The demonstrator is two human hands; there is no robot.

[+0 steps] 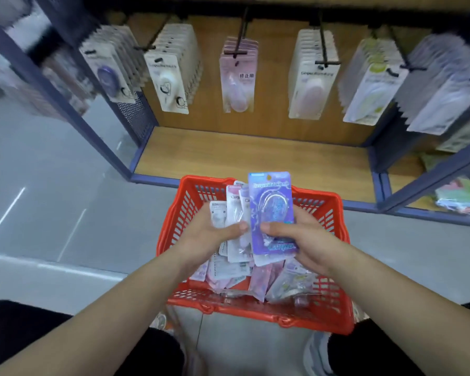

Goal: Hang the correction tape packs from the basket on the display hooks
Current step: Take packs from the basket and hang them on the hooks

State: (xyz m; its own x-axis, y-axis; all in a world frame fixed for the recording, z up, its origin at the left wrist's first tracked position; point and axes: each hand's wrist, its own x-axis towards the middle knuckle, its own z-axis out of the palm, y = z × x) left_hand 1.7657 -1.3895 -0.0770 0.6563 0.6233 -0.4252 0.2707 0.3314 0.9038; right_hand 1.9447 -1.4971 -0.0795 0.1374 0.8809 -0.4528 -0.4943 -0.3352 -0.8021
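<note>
A red plastic basket sits on the floor in front of me, full of correction tape packs. My right hand grips a purple correction tape pack upright above the basket, thumb on its front. My left hand holds a fan of several white and pink packs just left of it. Black display hooks stick out from the wooden back panel, each carrying a row of hung packs.
The shelf unit has a wooden base and dark blue metal posts. More hung packs crowd the far right. Grey floor lies to the left. My knees and shoes are at the bottom edge.
</note>
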